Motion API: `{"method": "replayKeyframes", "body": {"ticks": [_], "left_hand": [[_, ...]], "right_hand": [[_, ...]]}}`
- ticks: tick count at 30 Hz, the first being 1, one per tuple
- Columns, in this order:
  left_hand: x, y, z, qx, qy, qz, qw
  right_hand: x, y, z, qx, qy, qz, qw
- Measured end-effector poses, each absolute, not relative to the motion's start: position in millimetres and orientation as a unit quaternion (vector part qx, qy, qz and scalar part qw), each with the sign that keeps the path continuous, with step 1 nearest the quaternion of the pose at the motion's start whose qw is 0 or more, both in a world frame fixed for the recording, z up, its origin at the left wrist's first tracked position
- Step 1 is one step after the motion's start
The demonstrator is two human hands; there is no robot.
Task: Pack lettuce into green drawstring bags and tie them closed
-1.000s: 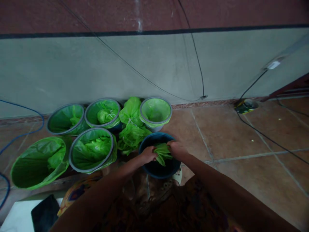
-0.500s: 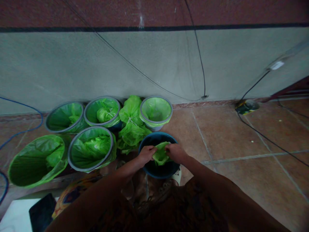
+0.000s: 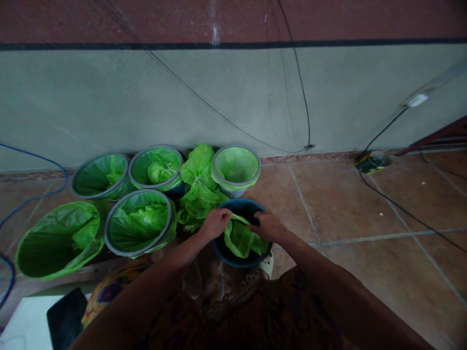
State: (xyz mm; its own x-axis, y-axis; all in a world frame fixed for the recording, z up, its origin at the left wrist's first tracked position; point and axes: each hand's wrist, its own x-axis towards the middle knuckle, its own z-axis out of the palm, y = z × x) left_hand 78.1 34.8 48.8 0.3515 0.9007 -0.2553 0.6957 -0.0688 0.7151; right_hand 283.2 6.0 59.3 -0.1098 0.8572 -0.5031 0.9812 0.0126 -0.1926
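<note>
Along the top we are seeing the wall (image 3: 175, 97), its foot bounding the floor (image 3: 350, 194). The tiles are running wide on our right, up to that foot, so our right side is having more room than our left. There, five lined bins (image 3: 170, 221) are crowding together, three along the wall and two in front, their rims lying close or overlapping in our view. At lower left a white box (image 3: 25, 321) is taking up the corner, with a dark tablet (image 3: 65, 316) lying over its edge.

Between our feet and the wall, the blue pail (image 3: 233, 263) is standing upright. Its far rim is sitting near the rightmost bin, and a shoe (image 3: 269, 265) is showing just beside its near right edge. Left of that bin, a tied bag (image 3: 199, 158) is filling the gap, its loose end spreading almost to the pail's left rim.

Our left hand (image 3: 218, 223) is reaching over that rim, fingers narrow, pinching a rolled edge of the green bag (image 3: 239, 240). Our right hand (image 3: 270, 227) is coming over the opposite rim, fingertips holding the bag's other end; how firmly, we cannot tell. The bag itself is hanging in the pail's mouth, its edge slanting between both hands. Well off to our right, a can (image 3: 375, 162) is lying near the wall.
</note>
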Motion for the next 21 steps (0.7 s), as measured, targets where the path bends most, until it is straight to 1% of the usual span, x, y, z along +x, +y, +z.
{"method": "replayKeyframes", "body": {"ticks": [2, 4, 6, 7, 11, 13, 15, 17, 19, 21], "left_hand": [[81.6, 33.0, 55.3, 0.734, 0.542, 0.107, 0.395], [82.2, 31.2, 58.9, 0.746, 0.542, 0.076, 0.379], [79.2, 29.2, 59.3, 0.753, 0.564, 0.037, 0.337], [76.4, 28.1, 58.4, 0.753, 0.579, 0.014, 0.310], [61.5, 25.7, 51.1, 0.745, 0.622, -0.067, 0.232], [54.5, 26.6, 47.1, 0.749, 0.624, -0.091, 0.203], [47.8, 29.0, 43.6, 0.741, 0.636, -0.112, 0.184], [40.8, 32.4, 40.3, 0.722, 0.656, -0.123, 0.183], [33.9, 36.7, 37.1, 0.707, 0.669, -0.124, 0.191], [28.6, 41.4, 34.1, 0.705, 0.672, -0.112, 0.197]], "right_hand": [[277.5, 7.7, 53.9, 0.624, 0.731, -0.261, 0.085], [273.7, 9.1, 50.4, 0.603, 0.744, -0.268, 0.100], [273.9, 12.2, 48.9, 0.621, 0.731, -0.259, 0.115], [275.9, 14.7, 48.7, 0.638, 0.719, -0.254, 0.105], [292.2, 24.9, 51.8, 0.689, 0.669, -0.278, -0.008], [301.8, 26.5, 56.5, 0.694, 0.648, -0.313, -0.027], [310.9, 25.6, 63.2, 0.693, 0.618, -0.370, -0.002], [319.5, 23.8, 70.4, 0.700, 0.573, -0.422, 0.058], [327.4, 22.2, 75.8, 0.714, 0.532, -0.436, 0.132], [333.4, 20.5, 78.0, 0.721, 0.514, -0.424, 0.192]]}}
